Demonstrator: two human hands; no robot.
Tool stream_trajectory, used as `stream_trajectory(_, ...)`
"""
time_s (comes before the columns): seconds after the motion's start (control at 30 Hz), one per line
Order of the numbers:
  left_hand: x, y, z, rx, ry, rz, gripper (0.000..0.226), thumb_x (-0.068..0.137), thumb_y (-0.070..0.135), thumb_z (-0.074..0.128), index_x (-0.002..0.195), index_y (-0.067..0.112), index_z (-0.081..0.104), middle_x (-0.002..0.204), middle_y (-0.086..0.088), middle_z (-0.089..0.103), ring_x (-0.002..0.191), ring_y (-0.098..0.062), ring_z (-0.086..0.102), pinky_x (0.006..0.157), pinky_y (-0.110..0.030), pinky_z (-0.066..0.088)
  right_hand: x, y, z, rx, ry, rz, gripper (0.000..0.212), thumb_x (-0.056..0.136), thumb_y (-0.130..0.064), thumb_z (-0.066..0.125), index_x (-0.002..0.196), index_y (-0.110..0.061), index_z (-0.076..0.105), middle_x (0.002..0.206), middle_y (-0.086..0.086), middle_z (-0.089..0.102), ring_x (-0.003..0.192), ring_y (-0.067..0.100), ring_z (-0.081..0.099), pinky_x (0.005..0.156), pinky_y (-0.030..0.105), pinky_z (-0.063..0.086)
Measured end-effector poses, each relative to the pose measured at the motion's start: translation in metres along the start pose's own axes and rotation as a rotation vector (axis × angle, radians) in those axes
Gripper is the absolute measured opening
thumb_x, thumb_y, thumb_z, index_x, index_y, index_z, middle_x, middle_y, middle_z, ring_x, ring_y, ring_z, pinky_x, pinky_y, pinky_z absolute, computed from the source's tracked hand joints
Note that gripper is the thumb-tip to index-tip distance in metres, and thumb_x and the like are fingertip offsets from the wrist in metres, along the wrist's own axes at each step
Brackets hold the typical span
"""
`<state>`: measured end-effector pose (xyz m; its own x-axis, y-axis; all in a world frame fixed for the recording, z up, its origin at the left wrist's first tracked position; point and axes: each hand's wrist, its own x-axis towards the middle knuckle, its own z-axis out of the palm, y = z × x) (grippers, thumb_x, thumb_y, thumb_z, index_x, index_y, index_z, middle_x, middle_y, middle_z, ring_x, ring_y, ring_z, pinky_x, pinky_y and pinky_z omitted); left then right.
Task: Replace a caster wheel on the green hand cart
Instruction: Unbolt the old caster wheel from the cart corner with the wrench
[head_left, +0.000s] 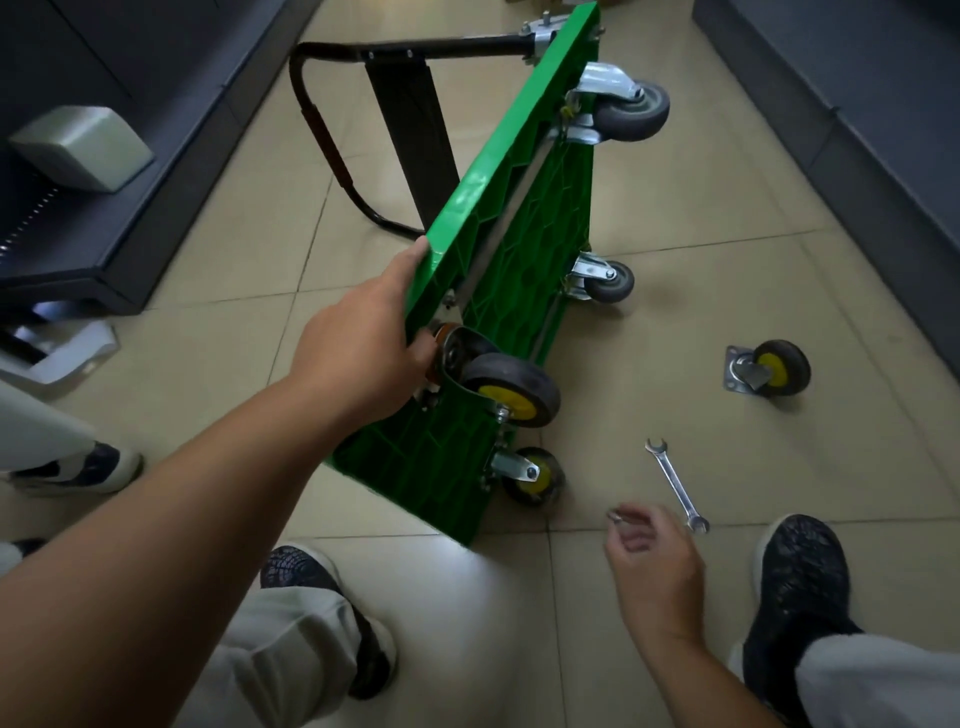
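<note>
- Green plastic fills the grip of the left hand (363, 343): it holds the upper long edge of the green hand cart (498, 218), with the thumb on top and the fingers curled round to the underside.
- Those fingers lie just beside a mounted caster (511, 389) with a yellow hub; I cannot tell if they touch its fork.
- I see the right hand (649, 556) low above the floor, with its fingertips pinching a small metal part (615, 516) that is too blurred to name.
- The cart stands on its other long edge on the tiled floor (675, 322), its underside turned to the right and its black handle (322, 135) reaching out to the left.
- A second yellow caster (535, 475) sits at the near lower corner, and grey casters (608, 280) sit at the far end.
- A wrench (675, 486) lies flat on the floor, near the right hand but apart from it.
- A loose caster wheel (769, 371) with a yellow hub lies on the floor to the right, well apart from the cart.
- A black shoe (800, 587) stands beside the right hand.
</note>
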<state>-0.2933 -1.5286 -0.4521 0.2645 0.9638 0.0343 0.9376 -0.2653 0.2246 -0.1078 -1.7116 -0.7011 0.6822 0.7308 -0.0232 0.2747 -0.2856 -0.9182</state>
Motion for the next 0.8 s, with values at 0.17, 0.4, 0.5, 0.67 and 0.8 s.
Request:
stream_trajectory(0.17, 0.002, -0.002, 0.005, 0.015, 0.043, 0.012, 0.08, 0.097, 0.032, 0.065, 0.161, 0.042, 0.019, 0.118, -0.013, 0.065, 0.073, -0.022, 0.047, 0.066, -0.035, 0.038, 0.016, 0.051, -0.002, -0.002, -0.015, 0.217, 0.025, 0.083, 0.007, 0.075, 0.096, -0.012, 0.065, 0.082, 0.002, 0.067, 0.065, 0.019, 0.063, 0.063, 0.018, 0.052)
stream_trajectory(0.4, 0.0, -0.004, 0.004, 0.029, 0.087, 0.018, 0.077, 0.095, 0.032, 0.069, 0.159, 0.041, 0.026, 0.094, 0.005, 0.045, 0.065, -0.018, 0.039, 0.066, -0.036, 0.036, 0.029, 0.107, 0.005, -0.16, -0.083, 0.351, 0.024, 0.077, 0.004, 0.078, 0.076, -0.017, 0.066, 0.073, 0.005, 0.068, 0.068, 0.022, 0.066, 0.061, 0.012, 0.045)
stream_trajectory(0.5, 0.0, -0.002, 0.001, 0.022, 0.082, 0.007, 0.076, 0.095, 0.033, 0.068, 0.158, 0.041, 0.027, 0.073, 0.013, 0.037, 0.059, -0.009, 0.038, 0.064, -0.035, 0.034, 0.03, 0.12, 0.016, -0.196, -0.153, 0.371, 0.024, 0.077, 0.002, 0.081, 0.072, -0.017, 0.067, 0.072, 0.008, 0.069, 0.068, 0.026, 0.067, 0.062, 0.018, 0.046)
stream_trajectory(0.67, -0.002, 0.001, 0.0, 0.005, 0.062, -0.014, 0.075, 0.096, 0.036, 0.065, 0.159, 0.042, 0.025, 0.081, 0.01, 0.041, 0.066, -0.023, 0.046, 0.064, -0.038, 0.04, 0.035, 0.128, 0.033, -0.26, -0.187, 0.434, 0.02, 0.078, -0.003, 0.08, 0.07, -0.016, 0.067, 0.075, 0.006, 0.07, 0.071, 0.028, 0.065, 0.059, 0.022, 0.044)
stream_trajectory(0.8, -0.002, -0.001, 0.001, -0.004, 0.058, -0.011, 0.076, 0.096, 0.034, 0.066, 0.16, 0.041, 0.025, 0.073, 0.019, 0.035, 0.061, -0.004, 0.044, 0.052, -0.034, 0.036, 0.038, 0.129, 0.038, -0.35, -0.236, 0.448, 0.019, 0.078, -0.007, 0.08, 0.069, -0.017, 0.066, 0.072, -0.001, 0.068, 0.065, 0.02, 0.06, 0.065, 0.031, 0.043)
